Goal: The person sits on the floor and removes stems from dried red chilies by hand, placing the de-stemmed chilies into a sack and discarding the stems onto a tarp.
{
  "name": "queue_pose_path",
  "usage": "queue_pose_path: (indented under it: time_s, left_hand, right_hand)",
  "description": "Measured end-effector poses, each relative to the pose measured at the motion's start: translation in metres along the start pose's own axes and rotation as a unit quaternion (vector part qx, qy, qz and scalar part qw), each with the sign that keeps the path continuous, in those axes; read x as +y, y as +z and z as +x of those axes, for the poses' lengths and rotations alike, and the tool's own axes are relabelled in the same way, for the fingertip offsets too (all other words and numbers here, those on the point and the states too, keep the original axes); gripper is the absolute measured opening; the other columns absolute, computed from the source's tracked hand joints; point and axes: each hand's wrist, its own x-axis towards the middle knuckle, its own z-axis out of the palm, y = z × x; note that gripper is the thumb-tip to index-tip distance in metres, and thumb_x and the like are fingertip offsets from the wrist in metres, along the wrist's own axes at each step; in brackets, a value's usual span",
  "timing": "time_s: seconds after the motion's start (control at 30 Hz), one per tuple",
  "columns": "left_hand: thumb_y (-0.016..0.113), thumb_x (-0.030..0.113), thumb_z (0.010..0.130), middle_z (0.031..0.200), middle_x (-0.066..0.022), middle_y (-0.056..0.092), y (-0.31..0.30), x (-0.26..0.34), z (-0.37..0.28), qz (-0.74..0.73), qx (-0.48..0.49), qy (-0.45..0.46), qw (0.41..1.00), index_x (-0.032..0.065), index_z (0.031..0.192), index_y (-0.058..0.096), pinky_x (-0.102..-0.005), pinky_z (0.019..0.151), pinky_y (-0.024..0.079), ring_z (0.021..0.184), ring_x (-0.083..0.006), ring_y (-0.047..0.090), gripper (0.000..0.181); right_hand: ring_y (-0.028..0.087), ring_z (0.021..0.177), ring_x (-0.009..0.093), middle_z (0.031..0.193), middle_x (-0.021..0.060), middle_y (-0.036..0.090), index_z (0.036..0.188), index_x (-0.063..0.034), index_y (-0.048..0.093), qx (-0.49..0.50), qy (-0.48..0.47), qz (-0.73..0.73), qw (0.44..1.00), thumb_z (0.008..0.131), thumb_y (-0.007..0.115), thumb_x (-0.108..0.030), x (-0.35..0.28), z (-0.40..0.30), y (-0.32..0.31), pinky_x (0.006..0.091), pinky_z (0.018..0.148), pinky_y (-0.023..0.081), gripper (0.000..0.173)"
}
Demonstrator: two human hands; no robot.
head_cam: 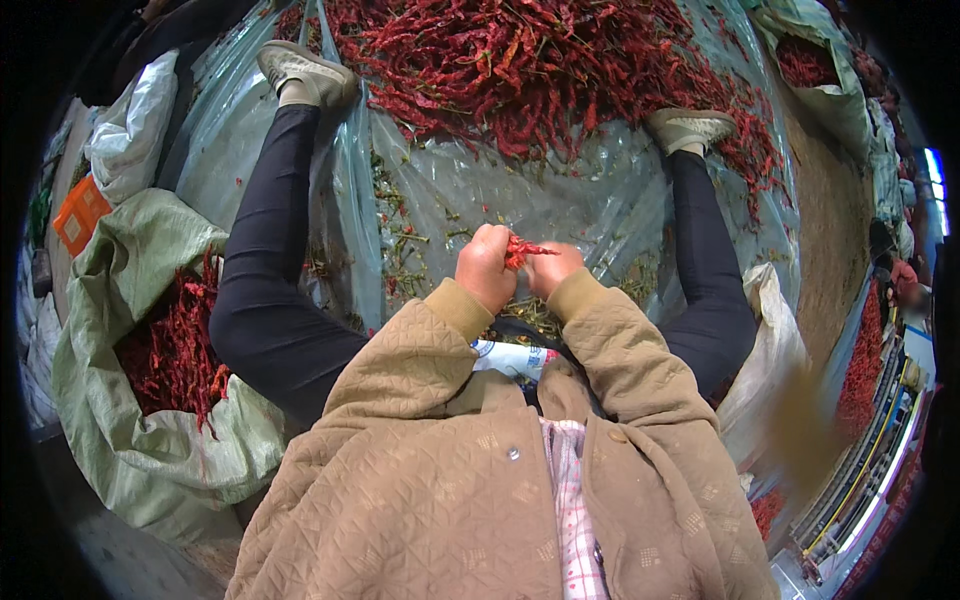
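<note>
My left hand [486, 266] is closed around a small bunch of dried red chilli peppers [519, 253], whose red tips stick out toward the right. Close beside it, my right hand [553, 266] is slightly blurred, with its fingers at the bunch; whether it pinches a pepper or a stem cannot be made out. Both hands are above a plastic sheet [510, 202] between my spread legs. A large heap of dried red chillies [525, 67] lies on the sheet beyond the hands. Loose stems and leaf bits [405, 255] are scattered below and left of them.
At my left, an open green woven sack [97, 390] holds dried chillies [176, 349]. A white sack [765, 322] stands by my right knee. An orange object [81, 214] and a white bag [135, 127] lie far left. Another chilli sack [832, 105] is at the upper right.
</note>
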Motion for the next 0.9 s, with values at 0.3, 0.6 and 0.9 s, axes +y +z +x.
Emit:
queue_pose_path:
  time_s: [0.3,0.6,0.9]
  left_hand:
    - [0.052,0.0,0.08,0.07,-0.006,0.052,-0.023,-0.049,0.019,-0.594,0.079,-0.39,0.699,0.0057,0.09,0.046,-0.0358,0.054,0.05,0.056,-0.0171,0.054,0.013]
    - [0.062,0.009,0.077,0.055,0.0026,0.038,-0.022,-0.053,0.02,-0.571,0.055,-0.456,0.681,0.0097,0.073,0.046,-0.0254,0.039,0.03,0.042,-0.0088,0.034,0.016]
    - [0.062,0.01,0.076,0.056,0.0003,0.041,-0.021,-0.053,0.006,-0.493,0.041,-0.495,0.714,0.008,0.077,0.049,-0.0274,0.041,0.033,0.043,-0.0113,0.037,0.014]
  right_hand:
    - [0.058,0.077,0.033,0.077,0.0135,0.061,0.078,-0.0085,0.06,0.273,0.077,-0.034,0.958,0.071,0.06,-0.043,-0.005,0.11,-0.073,0.0411,0.067,0.044,0.035]
    - [0.057,0.081,0.028,0.083,0.0078,0.06,0.086,-0.0115,0.057,0.27,0.038,-0.043,0.961,0.069,0.064,-0.033,0.022,0.099,-0.035,0.0449,0.071,0.04,0.028]
    - [0.056,0.079,0.029,0.08,0.0072,0.059,0.079,-0.0115,0.058,0.237,-0.032,-0.047,0.97,0.07,0.064,-0.026,0.031,0.101,-0.03,0.0429,0.068,0.042,0.018]
